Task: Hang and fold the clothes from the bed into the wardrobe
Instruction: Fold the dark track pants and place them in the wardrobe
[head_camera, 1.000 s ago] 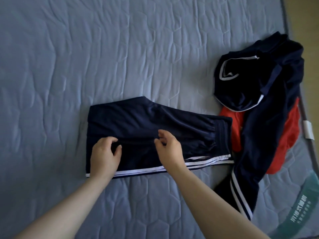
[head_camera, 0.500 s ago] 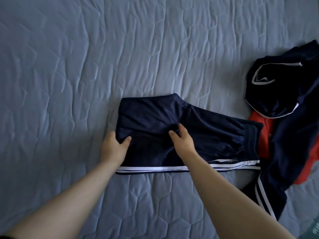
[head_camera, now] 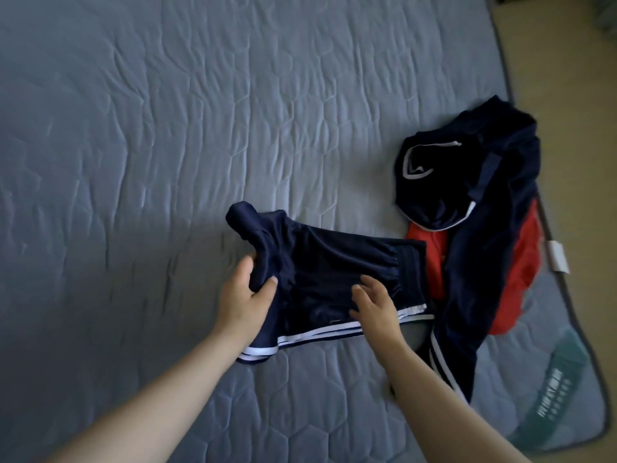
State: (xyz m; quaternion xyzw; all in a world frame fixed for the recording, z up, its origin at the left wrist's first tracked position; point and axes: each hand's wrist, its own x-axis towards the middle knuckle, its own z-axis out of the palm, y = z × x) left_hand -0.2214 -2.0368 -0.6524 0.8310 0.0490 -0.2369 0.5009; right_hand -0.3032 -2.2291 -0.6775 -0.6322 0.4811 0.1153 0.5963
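Shorts point(head_camera: 334, 262) bunched, gripped by left hand point(head_camera: 242, 300), grip part-hidden; right hand point(head_camera: 374, 307) loose-fingered over them, contact unclear.

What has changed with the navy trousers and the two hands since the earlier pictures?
The left hand has gripped the left end of the navy trousers and lifted it off the mattress, rightward, bunching it. The right hand has loosened; its fingers now spread over the cloth. The pile of navy and red clothes stayed in place.
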